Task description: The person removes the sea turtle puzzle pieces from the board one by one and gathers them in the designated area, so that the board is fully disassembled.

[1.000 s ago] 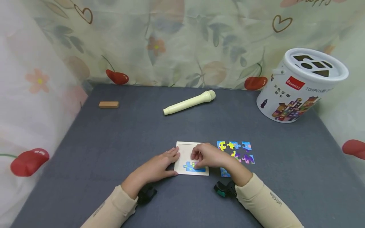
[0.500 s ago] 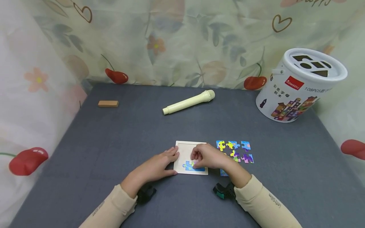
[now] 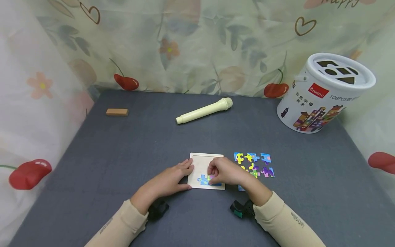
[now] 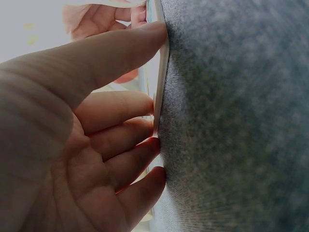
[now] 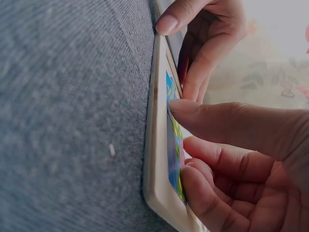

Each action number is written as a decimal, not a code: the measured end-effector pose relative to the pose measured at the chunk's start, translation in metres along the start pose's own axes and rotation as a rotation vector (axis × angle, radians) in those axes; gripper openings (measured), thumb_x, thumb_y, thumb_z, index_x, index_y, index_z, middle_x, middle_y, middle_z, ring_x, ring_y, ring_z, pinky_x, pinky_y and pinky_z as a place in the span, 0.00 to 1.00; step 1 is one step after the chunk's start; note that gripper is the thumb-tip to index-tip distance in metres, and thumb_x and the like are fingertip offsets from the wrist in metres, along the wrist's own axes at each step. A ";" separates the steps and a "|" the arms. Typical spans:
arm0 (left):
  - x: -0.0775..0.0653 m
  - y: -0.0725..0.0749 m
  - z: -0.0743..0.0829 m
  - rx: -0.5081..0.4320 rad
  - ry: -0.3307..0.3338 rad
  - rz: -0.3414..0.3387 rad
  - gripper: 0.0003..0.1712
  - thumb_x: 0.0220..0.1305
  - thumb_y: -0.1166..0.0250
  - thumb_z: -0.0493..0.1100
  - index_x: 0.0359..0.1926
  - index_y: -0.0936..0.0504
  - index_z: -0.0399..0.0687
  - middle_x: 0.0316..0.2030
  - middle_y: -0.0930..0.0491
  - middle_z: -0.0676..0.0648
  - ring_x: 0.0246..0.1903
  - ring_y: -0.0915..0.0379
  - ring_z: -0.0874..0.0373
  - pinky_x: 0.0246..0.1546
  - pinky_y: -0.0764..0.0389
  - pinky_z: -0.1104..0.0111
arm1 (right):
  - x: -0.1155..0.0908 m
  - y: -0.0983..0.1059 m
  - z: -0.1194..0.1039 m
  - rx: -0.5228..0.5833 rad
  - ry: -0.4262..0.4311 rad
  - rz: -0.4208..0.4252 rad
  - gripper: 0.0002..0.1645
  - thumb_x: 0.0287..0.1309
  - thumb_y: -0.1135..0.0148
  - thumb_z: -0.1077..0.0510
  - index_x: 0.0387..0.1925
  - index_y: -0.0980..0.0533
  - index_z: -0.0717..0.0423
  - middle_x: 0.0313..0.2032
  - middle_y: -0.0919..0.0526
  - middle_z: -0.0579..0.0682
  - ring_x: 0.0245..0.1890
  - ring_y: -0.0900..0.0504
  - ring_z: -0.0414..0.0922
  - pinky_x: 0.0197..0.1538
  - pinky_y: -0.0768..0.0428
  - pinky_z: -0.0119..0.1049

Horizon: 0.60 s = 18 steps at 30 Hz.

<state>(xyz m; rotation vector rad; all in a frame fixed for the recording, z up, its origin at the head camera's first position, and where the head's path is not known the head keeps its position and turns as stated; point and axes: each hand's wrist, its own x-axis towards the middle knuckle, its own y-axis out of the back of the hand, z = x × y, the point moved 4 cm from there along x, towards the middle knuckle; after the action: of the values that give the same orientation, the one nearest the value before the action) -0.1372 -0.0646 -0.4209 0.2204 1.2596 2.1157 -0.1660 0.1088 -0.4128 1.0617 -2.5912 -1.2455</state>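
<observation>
A shallow wooden puzzle frame (image 3: pixel 206 154) lies flat on the dark table. Blue jigsaw pieces (image 3: pixel 203 180) sit along its near inner edge. My left hand (image 3: pixel 172 178) rests against the frame's left side, fingers extended; in the left wrist view its thumb and fingertips touch the rim. My right hand (image 3: pixel 226 170) is over the near right part, fingers curled. In the right wrist view, its thumb and fingers hold a colourful puzzle piece (image 5: pixel 173 159) low inside the frame. That hand partly hides the pieces in the head view.
Several loose jigsaw pieces (image 3: pixel 266 157) lie to the right of the frame, some behind the right forearm. Farther back are a cream toy microphone (image 3: pixel 205 110) and a small wooden block (image 3: pixel 117 112). A white bucket (image 3: pixel 318 103) with a shape-cut lid stands at back right.
My right hand has shifted only slightly, its knuckles a little lower and nearer. The left hand stays at the frame's left side, and the loose pieces lie as before.
</observation>
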 end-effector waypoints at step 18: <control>0.000 0.000 0.001 0.002 0.020 -0.014 0.37 0.59 0.35 0.48 0.65 0.35 0.37 0.70 0.45 0.41 0.70 0.50 0.47 0.67 0.42 0.54 | -0.002 0.002 0.000 0.043 -0.024 -0.015 0.11 0.41 0.27 0.64 0.27 0.22 0.62 0.21 0.24 0.47 0.22 0.29 0.35 0.26 0.28 0.24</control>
<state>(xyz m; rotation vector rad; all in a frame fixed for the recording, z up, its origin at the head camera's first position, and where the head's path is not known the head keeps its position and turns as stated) -0.1371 -0.0639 -0.4202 0.1911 1.2718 2.1102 -0.1653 0.1107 -0.4111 1.0818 -2.6438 -1.2183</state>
